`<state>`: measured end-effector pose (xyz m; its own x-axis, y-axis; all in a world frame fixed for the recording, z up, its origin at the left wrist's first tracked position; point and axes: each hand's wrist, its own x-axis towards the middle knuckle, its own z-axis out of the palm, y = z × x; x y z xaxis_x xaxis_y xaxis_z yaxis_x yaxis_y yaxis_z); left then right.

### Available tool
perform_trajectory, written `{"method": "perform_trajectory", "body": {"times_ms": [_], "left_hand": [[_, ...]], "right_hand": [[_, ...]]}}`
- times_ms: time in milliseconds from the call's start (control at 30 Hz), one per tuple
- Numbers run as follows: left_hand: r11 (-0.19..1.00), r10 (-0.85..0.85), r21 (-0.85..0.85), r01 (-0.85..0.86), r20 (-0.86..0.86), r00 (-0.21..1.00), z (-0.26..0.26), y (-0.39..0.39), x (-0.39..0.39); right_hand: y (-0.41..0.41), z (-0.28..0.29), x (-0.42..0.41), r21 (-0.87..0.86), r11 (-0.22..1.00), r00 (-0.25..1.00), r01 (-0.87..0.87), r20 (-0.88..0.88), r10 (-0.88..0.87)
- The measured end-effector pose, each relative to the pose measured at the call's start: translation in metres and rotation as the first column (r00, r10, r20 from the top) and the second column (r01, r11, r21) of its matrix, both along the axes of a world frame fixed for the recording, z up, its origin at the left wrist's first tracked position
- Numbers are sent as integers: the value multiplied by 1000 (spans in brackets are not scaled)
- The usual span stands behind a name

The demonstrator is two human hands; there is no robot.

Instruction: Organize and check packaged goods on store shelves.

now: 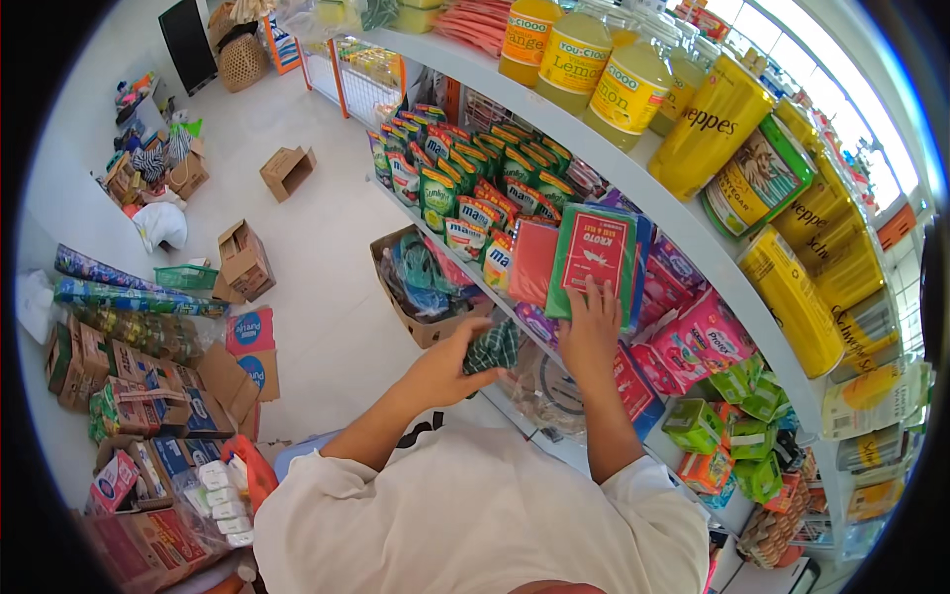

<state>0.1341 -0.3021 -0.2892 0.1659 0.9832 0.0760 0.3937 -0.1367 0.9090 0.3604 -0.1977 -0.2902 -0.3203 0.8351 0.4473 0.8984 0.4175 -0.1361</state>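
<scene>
My left hand is closed around a dark green checked cloth, held just off the shelf's front edge. Fingers spread, my right hand rests on the lower part of a green flat packet with a red label. That packet lies on top of blue packets, and a red flat packet sits at its left. Rows of upright detergent refill pouches stand further along the same shelf. Nearer my right forearm are pink packs of sanitary pads and another packet with a red label.
Above runs a white upper shelf with glass bottles and yellow cans. A cardboard box of bagged goods stands on the floor by the shelf. Open cartons and stacked boxes are at the left.
</scene>
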Motion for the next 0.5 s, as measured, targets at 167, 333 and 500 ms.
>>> {"method": "perform_trajectory", "body": {"times_ms": [167, 333, 500], "left_hand": [[975, -193, 89, 202, -93, 977, 6, -3, 13], [831, 159, 544, 118, -435, 886, 48, -18, 33], [884, -44, 429, 185, -317, 947, 45, -15, 18]], "right_hand": [[-3, 10, 16, -26, 990, 970, -140, -205, 132], [-34, 50, 17, -85, 829, 794, -553, -357, 493], [-47, 61, 12, -23, 814, 671, -581, -580, 462]]}}
